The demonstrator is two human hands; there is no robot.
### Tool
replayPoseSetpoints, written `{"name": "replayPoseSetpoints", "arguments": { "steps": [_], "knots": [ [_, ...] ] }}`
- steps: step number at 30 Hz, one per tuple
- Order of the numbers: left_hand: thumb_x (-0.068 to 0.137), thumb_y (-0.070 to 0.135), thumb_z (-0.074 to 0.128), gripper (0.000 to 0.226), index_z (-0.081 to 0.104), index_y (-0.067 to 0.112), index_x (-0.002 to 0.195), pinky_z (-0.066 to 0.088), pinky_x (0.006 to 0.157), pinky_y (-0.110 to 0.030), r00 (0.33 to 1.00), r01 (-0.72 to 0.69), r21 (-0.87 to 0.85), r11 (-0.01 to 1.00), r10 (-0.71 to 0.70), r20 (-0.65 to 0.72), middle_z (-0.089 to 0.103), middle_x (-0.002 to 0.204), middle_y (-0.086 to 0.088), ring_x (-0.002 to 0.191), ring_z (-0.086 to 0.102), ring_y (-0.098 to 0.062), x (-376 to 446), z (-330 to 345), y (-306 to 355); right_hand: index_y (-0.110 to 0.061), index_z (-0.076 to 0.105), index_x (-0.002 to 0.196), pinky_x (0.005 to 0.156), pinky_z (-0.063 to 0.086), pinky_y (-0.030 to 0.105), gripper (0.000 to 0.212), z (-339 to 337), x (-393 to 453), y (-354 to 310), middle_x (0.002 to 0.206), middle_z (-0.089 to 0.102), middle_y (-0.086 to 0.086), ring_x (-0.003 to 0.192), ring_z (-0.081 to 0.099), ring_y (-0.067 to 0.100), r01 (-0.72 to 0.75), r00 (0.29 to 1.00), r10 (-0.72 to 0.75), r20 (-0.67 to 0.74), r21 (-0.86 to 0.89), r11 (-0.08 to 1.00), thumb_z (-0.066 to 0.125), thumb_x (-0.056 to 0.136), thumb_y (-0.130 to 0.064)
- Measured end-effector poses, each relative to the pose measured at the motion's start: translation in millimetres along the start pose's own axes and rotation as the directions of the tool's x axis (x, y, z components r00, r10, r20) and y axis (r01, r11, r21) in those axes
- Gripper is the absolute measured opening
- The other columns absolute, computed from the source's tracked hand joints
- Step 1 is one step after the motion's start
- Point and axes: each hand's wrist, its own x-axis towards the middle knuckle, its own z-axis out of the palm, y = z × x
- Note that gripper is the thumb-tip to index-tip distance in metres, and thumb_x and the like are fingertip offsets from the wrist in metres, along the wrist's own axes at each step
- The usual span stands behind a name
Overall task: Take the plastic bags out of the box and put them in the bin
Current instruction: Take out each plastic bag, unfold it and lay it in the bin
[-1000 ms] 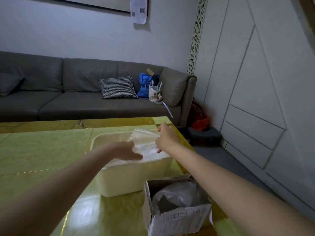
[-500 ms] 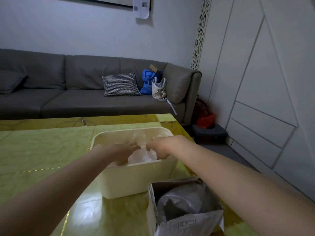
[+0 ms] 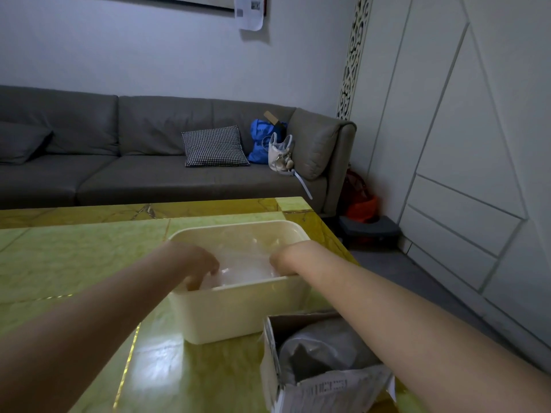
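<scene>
A cream plastic bin (image 3: 238,311) stands on the green table. A clear plastic bag (image 3: 247,263) lies inside it. Both my hands reach down into the bin. My left hand (image 3: 198,268) has its fingers pointing down onto the bag at the near left corner, its tips behind the rim. My right hand (image 3: 280,262) is at the near right corner; its fingers are hidden below the rim. A torn cardboard box (image 3: 322,380) sits at the table's near right, under my right forearm, with crumpled grey plastic bags (image 3: 316,350) inside.
The green and yellow table (image 3: 74,257) spreads to the left and ends just right of the bin. Behind it runs a grey sofa (image 3: 134,174) with a checked cushion and bags. White cabinet panels (image 3: 462,174) line the right wall.
The clear bag, held up above the bin a second ago, has been pushed down inside it. Both hands have sunk lower into the bin and moved apart.
</scene>
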Motion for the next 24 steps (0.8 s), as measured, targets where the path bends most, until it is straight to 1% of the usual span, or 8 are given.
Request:
{"name": "replayPoseSetpoints", "arguments": {
  "steps": [3,7,10,12,15,19,21,24],
  "knots": [
    [0.085,0.015,0.064,0.068,0.029,0.020,0.143,0.036,0.100,-0.028,1.000,0.007,-0.120,0.993,-0.009,-0.011,0.039,0.143,-0.002,0.127,0.043,-0.022,-15,-13,-7,-0.003,0.042,0.136,0.089,0.045,0.032,0.044,-8,-14,6,0.129,0.048,0.013,0.111,0.052,0.029,0.017,0.997,-0.013,-0.073,0.060,0.998,0.049,0.093,-0.003],
    [0.089,0.010,0.056,0.047,0.043,0.020,0.134,0.042,0.097,-0.031,0.960,-0.007,-0.095,0.996,-0.020,-0.279,0.050,0.132,-0.003,0.117,0.050,-0.022,-34,-25,-16,-0.006,0.049,0.133,0.085,0.043,0.030,0.039,-22,-51,17,0.131,0.050,0.012,0.114,0.052,0.029,0.099,0.966,-0.062,-0.250,0.140,0.985,0.047,0.094,-0.001],
    [0.092,0.008,0.045,0.034,0.055,0.022,0.121,0.046,0.091,-0.030,0.869,-0.120,-0.233,0.965,-0.012,-0.495,0.057,0.123,-0.001,0.109,0.055,-0.018,-50,-30,2,-0.006,0.061,0.114,0.075,0.046,0.027,0.026,-24,-84,26,0.115,0.060,0.011,0.098,0.061,0.025,0.143,0.933,-0.036,-0.359,0.275,0.951,0.045,0.094,-0.002],
    [0.092,0.011,0.048,0.027,0.061,0.021,0.114,0.047,0.087,-0.027,0.845,-0.259,-0.311,0.914,0.058,-0.532,0.062,0.115,0.000,0.101,0.058,-0.016,-66,-31,27,-0.002,0.067,0.098,0.072,0.052,0.027,0.017,-16,-110,30,0.094,0.069,0.011,0.079,0.067,0.020,0.182,0.932,-0.040,-0.361,0.368,0.912,0.052,0.092,-0.006],
    [0.091,0.025,0.055,0.019,0.066,0.021,0.106,0.047,0.080,-0.024,0.855,-0.384,-0.326,0.864,0.201,-0.477,0.066,0.104,0.002,0.090,0.059,-0.014,-81,-25,58,-0.006,0.067,0.073,0.074,0.056,0.031,0.022,2,-139,29,0.065,0.067,0.002,0.058,0.063,0.013,0.154,0.980,-0.088,-0.178,0.395,0.906,0.062,0.090,-0.019],
    [0.084,0.046,0.060,0.043,0.060,0.017,0.117,0.047,0.063,-0.016,0.948,-0.316,-0.383,0.868,0.273,-0.163,0.062,0.093,0.001,0.075,0.057,-0.010,-86,-14,79,-0.012,0.056,0.061,0.051,0.043,0.026,0.039,34,-152,17,0.058,0.057,0.000,0.055,0.054,0.017,0.040,0.994,-0.015,-0.104,0.246,0.968,0.069,0.082,-0.042],
    [0.082,0.044,0.064,0.054,0.051,0.015,0.126,0.050,0.064,-0.016,0.956,-0.277,-0.475,0.835,0.288,-0.051,0.061,0.103,-0.003,0.080,0.059,-0.011,-87,-8,84,-0.011,0.054,0.065,0.050,0.038,0.027,0.035,46,-152,8,0.062,0.052,0.002,0.057,0.050,0.019,0.022,0.991,0.008,-0.132,0.219,0.976,0.068,0.084,-0.037],
    [0.082,0.039,0.066,0.057,0.048,0.017,0.131,0.050,0.071,-0.019,0.955,-0.295,-0.454,0.841,0.244,-0.168,0.058,0.118,-0.004,0.091,0.061,-0.016,-89,-4,89,-0.008,0.057,0.080,0.056,0.039,0.028,0.013,55,-150,-3,0.068,0.046,0.002,0.066,0.050,0.020,0.012,0.981,0.025,-0.195,0.186,0.982,0.057,0.091,-0.015]
  ]
}}
